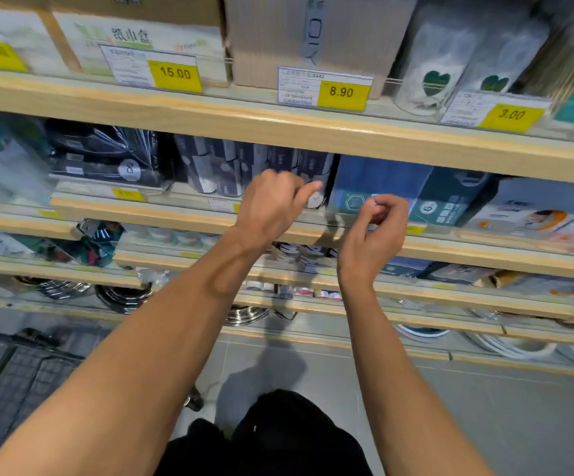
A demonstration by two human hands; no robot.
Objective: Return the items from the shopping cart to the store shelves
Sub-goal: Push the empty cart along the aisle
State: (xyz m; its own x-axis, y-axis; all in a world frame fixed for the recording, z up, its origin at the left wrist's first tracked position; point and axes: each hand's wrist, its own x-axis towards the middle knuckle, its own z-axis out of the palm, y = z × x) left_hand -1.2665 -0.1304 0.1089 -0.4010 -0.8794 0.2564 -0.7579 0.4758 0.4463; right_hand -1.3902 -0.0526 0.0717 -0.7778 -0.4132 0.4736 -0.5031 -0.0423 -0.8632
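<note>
My left hand (pixel 271 204) is raised to the second shelf, fingers curled and thumb stretched toward a row of dark packs (pixel 237 166) standing there. Its thumb tip reaches the rightmost dark pack's lower corner. My right hand (pixel 375 231) hovers just right of it, in front of a blue pack (pixel 378 180), fingertips pinched together over the shelf's front rail (pixel 182 211). I can make out nothing inside either hand. The dark mesh shopping cart (pixel 14 376) stands low at the left on the floor.
Wooden shelves step down in tiers. Cardboard boxes (pixel 309 39) and yellow price tags (pixel 342 92) are on the top one. Teal and white packs (pixel 450 201) fill the right, black bags (pixel 106 156) the left, and metal pans (pixel 120 297) lie below. Grey tiled floor is underfoot.
</note>
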